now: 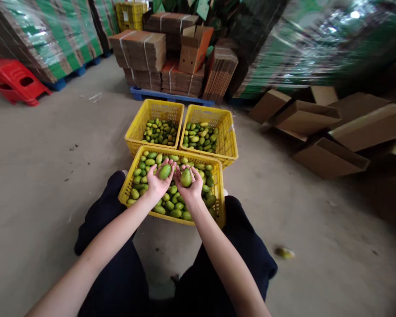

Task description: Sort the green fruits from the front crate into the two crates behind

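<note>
My left hand (159,181) is turned palm up, with an oval green fruit (165,171) resting in its curled fingers. Beside it, my right hand (192,188) cups a rounder, slightly pear-shaped green fruit (186,178). The fingertips of the two hands come close together. Both hands are above a yellow plastic crate (220,193) holding many green and yellowish fruits (169,205) of similar size. The exact kind of fruit is not clear. My forearms and hands hide part of the crate's contents.
Behind the near crate stand two more yellow crates, one left (129,132) and one right (232,143), each partly filled with fruit. Flattened cartons (140,50) are stacked on a blue pallet (171,96). Open cardboard boxes (303,116) lie right, a red stool (15,79) left, and a fruit (284,252) on the floor.
</note>
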The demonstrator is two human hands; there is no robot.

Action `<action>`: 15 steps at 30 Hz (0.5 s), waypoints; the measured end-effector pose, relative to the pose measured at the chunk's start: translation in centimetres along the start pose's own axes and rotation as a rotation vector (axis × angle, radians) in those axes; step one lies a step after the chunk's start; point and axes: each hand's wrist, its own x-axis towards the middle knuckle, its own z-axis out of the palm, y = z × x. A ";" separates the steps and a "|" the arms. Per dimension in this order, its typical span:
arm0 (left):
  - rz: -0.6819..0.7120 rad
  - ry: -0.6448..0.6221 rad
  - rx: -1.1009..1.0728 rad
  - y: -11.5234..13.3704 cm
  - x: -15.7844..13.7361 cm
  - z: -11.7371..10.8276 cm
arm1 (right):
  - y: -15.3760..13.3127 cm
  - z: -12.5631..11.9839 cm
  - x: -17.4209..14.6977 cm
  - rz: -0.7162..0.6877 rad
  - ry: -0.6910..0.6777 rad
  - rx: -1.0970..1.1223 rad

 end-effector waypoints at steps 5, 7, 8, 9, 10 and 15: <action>-0.067 0.001 0.507 -0.2 1.1 0.0 | -1.8 -0.1 -0.6 -0.009 0.051 0.044; -0.144 -0.046 0.814 -1.1 0.2 -0.9 | -2.6 -0.3 -0.7 -0.014 0.070 0.035; -0.184 -0.071 0.895 -1.5 -0.6 -1.7 | -2.9 -0.4 -0.8 -0.018 0.079 0.021; -0.224 -0.098 0.952 -2.0 -1.7 -2.8 | -3.2 -0.5 -0.9 -0.021 0.084 0.000; -0.267 -0.121 1.007 -2.3 -2.9 -4.1 | -3.5 -0.6 -1.0 -0.023 0.084 -0.024; -0.674 -0.175 1.656 -1.7 -7.8 -9.8 | -4.7 -0.8 -1.9 0.003 0.054 -0.122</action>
